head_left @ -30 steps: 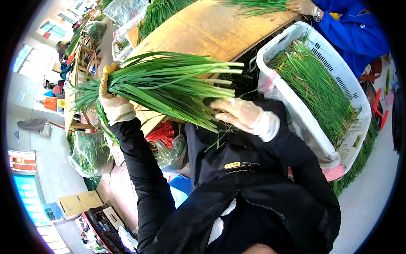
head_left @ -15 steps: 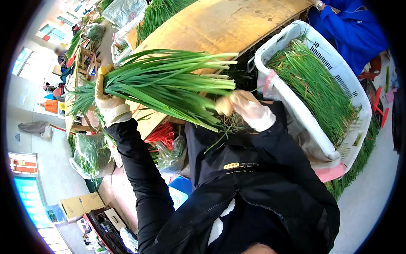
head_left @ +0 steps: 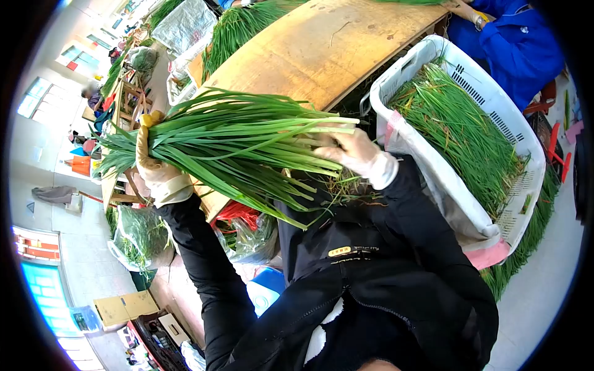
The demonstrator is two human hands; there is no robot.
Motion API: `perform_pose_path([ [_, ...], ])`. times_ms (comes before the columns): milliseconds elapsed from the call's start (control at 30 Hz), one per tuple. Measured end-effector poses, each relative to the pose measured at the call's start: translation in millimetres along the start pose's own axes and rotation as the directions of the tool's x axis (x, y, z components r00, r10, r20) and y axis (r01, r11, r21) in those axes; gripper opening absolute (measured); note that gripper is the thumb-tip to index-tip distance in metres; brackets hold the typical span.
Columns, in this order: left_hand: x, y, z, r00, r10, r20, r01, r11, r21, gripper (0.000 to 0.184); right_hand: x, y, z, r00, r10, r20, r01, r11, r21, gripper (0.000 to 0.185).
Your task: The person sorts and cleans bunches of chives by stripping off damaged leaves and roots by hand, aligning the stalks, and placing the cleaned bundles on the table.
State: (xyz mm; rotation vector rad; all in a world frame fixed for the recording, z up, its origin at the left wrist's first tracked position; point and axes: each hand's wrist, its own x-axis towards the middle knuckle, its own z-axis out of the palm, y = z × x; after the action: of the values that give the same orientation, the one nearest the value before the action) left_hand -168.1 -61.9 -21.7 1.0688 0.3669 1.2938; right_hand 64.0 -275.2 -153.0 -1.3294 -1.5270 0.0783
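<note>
A large bunch of long green leafy stalks (head_left: 229, 133) lies across the view, pale cut ends to the right. My left hand (head_left: 156, 162), in a pale glove with yellow fingertips, is wrapped round its leafy end at the left. At the pale ends is my right hand (head_left: 354, 151), also gloved, its fingers bent against the stalks and partly hidden behind them. Loose thin blades and scraps (head_left: 349, 188) lie on my dark apron just below the right hand.
Beyond the bunch stands a wooden table (head_left: 297, 52). A white crate (head_left: 458, 59) of greens (head_left: 458, 130) is on the right, beside a co-worker's blue sleeve (head_left: 526, 55). Red ties (head_left: 238, 215) and a plastic bag (head_left: 250, 238) sit below the table's left edge.
My right hand has moved up from below the pale ends and now touches them. The bunch has spread and sits slightly lower at its leafy end. The co-worker's hand is back over the table's edge.
</note>
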Motion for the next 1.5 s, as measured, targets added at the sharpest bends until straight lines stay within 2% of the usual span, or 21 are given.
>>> perform_pose_path([
  [167,-19,-13,37,0.986,0.156,0.066,-0.164,0.975,0.148,0.028,-13,-4,50,0.956,-0.166,0.241,0.221,0.948,-0.227,0.03],
  [300,-17,-6,32,0.999,-0.047,0.017,0.048,0.997,-0.057,0.025,-43,-20,16,0.956,-0.249,0.154,0.286,0.91,-0.3,0.03],
  [333,-18,-4,34,0.999,-0.032,0.035,0.036,0.994,-0.104,0.025,-71,2,14,0.952,-0.083,0.295,0.22,0.854,-0.47,0.029],
  [367,-21,-5,40,0.999,-0.018,0.05,0.026,0.988,-0.152,0.025,-72,3,-3,0.764,0.378,0.523,0.032,0.787,-0.616,0.027],
  [400,-30,0,65,0.995,-0.043,-0.086,0.033,0.993,-0.115,0.022,-76,21,-8,0.686,0.562,0.463,-0.096,0.7,-0.707,0.027],
  [433,-36,2,80,0.993,-0.073,-0.088,0.071,0.997,-0.025,0.022,-58,7,-29,0.869,0.378,0.32,-0.31,0.919,-0.244,0.034],
  [467,-42,-2,93,0.992,-0.109,-0.062,0.111,0.993,0.044,0.022,-35,-7,-42,0.984,0.068,0.166,-0.064,0.998,-0.025,0.056],
  [500,-54,3,116,0.974,-0.223,0.038,0.221,0.974,0.048,0.021,-8,-38,-51,0.974,0.171,0.15,-0.212,0.918,0.334,0.078],
  [600,-68,-29,156,0.962,-0.207,0.18,0.206,0.978,0.028,0.023,38,-65,-50,0.996,-0.012,0.085,0.005,0.996,0.087,0.116],
  [667,-70,-43,180,0.925,-0.177,0.337,0.142,0.982,0.125,0.032,67,-83,-31,0.985,0.117,-0.126,-0.123,0.991,-0.047,0.096],
  [867,-51,-42,198,0.651,-0.055,0.757,-0.018,0.996,0.088,0.094,83,-30,-80,0.875,0.308,-0.374,-0.115,0.882,0.456,0.032],
  [900,-40,-47,187,0.63,0.052,0.775,-0.336,0.918,0.212,0.105,83,-29,-96,0.844,0.406,-0.35,-0.175,0.825,0.537,0.036],
  [967,-34,-74,158,0.606,0.138,0.784,-0.498,0.834,0.238,0.113,80,-33,-125,0.825,0.454,-0.335,-0.097,0.699,0.708,0.045],
  [1033,-54,-99,127,0.62,-0.045,0.784,-0.356,0.874,0.332,0.11,74,-6,-149,0.738,0.547,-0.394,-0.029,0.61,0.792,0.047],
  [1100,-88,-132,99,0.445,-0.389,0.807,0.159,0.921,0.357,0.101,61,20,-168,0.695,0.603,-0.391,0.102,0.455,0.884,0.041],
  [1133,-103,-174,70,0.42,-0.465,0.779,0.146,0.882,0.448,0.072,49,44,-185,0.694,0.618,-0.37,0.081,0.443,0.893,0.034],
  [1167,-110,-160,63,0.199,-0.806,0.557,0.413,0.584,0.698,0.037,42,51,-198,0.639,0.661,-0.394,0.019,0.498,0.867,0.031],
  [1300,-125,-176,5,0.327,-0.844,0.425,0.438,0.534,0.724,0.018,13,72,-222,0.689,0.659,-0.3,0.037,0.382,0.923,0.04],
  [1367,-113,-168,5,0.654,-0.626,0.425,0.411,0.765,0.495,0.019,8,67,-218,0.739,0.595,-0.317,0.053,0.417,0.907,0.047],
  [1433,-100,-142,25,0.767,-0.544,0.339,0.343,0.796,0.499,0.021,10,60,-212,0.793,0.542,-0.28,0.05,0.399,0.915,0.053],
  [1500,-112,-115,51,0.65,-0.509,0.565,0.375,0.861,0.344,0.023,12,57,-204,0.877,0.408,-0.254,0.118,0.33,0.937,0.055],
])
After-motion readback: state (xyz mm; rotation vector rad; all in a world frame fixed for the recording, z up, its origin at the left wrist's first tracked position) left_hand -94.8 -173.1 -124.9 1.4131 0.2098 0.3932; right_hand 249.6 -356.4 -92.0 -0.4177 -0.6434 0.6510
